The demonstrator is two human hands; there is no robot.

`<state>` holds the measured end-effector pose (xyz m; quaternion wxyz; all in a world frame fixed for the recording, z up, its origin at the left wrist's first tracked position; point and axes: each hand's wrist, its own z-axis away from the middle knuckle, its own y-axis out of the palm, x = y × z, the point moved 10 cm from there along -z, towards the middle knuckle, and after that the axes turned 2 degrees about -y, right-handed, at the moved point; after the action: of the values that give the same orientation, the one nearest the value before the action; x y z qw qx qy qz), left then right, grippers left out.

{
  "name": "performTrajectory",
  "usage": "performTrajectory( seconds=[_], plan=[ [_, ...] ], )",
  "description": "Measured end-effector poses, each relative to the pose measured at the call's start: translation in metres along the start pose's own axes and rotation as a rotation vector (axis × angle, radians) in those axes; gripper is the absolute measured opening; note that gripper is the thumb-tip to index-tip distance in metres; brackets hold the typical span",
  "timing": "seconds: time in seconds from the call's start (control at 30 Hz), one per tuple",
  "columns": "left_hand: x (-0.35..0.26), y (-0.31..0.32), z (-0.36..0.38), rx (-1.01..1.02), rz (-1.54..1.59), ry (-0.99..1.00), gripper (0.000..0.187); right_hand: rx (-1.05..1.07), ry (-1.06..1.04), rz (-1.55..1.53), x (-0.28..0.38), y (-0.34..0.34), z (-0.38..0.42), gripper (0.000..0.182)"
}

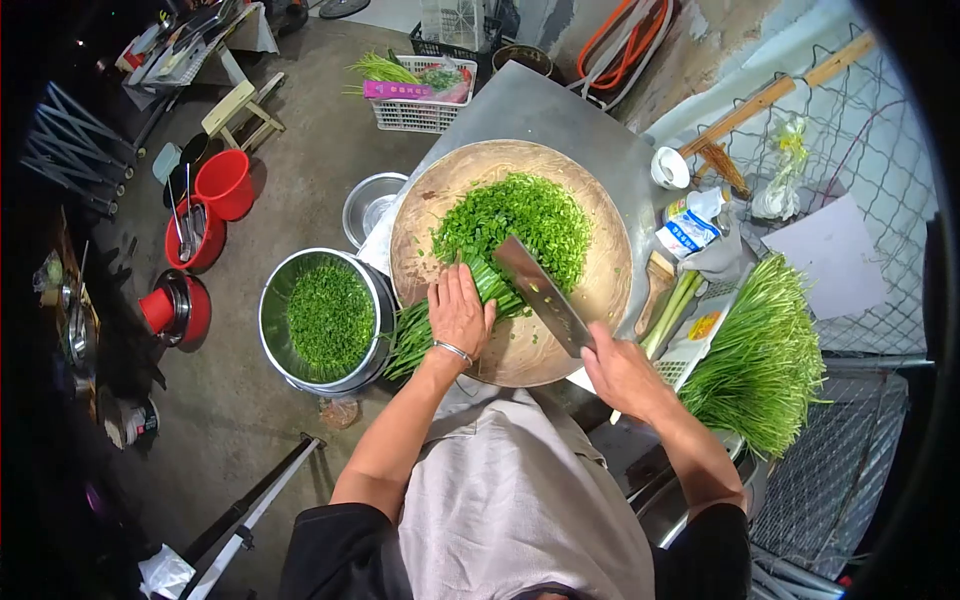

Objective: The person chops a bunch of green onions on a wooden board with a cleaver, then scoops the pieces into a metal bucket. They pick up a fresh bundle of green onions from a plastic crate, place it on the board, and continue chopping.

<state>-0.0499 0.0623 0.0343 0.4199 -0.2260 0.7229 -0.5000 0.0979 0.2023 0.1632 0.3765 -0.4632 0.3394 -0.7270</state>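
Note:
My left hand (460,312) presses down on a bunch of garlic chives (408,342), its fingers laid over the stalks to hold them. The bunch lies on a round wooden chopping board (425,195), with its stalks running off the lower left edge. In my right hand (622,372) is the handle of a cleaver (543,297). Its wide blade is tilted at the cut end of the bunch, just right of my left fingers. Beyond the blade, a heap of chopped chives (525,215) covers the board's upper middle.
A metal pot (378,300) of chopped greens stands left of the board, near a steel bowl (372,205). On the right, a large pile of long chives (755,365) overhangs a white basket (690,350). A brush (655,290) lies beside the board. Red buckets (224,185) stand on the floor.

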Motion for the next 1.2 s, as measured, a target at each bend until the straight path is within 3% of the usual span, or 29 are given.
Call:
performTrajectory(
  seconds=[0.23, 0.53, 0.77, 0.87, 1.03, 1.2],
  plan=[
    [-0.001, 0.003, 0.001, 0.037, -0.018, -0.035, 0.076, 0.061, -0.103, 0.073, 0.022, 0.010, -0.045, 0.026],
    [0.005, 0.020, 0.000, 0.084, -0.062, -0.049, 0.081, 0.292, -0.083, 0.037, 0.016, 0.021, -0.082, 0.024],
    [0.009, 0.024, 0.004, 0.083, -0.004, -0.044, 0.078, 0.133, -0.043, -0.022, -0.012, 0.086, -0.114, 0.027],
    [0.008, 0.015, -0.002, 0.075, 0.061, -0.050, 0.081, -0.091, -0.124, -0.054, -0.024, 0.091, -0.103, 0.031],
    [0.017, -0.007, 0.004, -0.054, 0.180, -0.021, 0.079, -0.055, -0.127, -0.073, -0.011, 0.066, -0.103, 0.032],
    [0.021, 0.008, 0.004, 0.031, 0.143, -0.065, 0.077, 0.067, -0.022, -0.030, 0.023, 0.010, -0.063, 0.033]
  ],
)
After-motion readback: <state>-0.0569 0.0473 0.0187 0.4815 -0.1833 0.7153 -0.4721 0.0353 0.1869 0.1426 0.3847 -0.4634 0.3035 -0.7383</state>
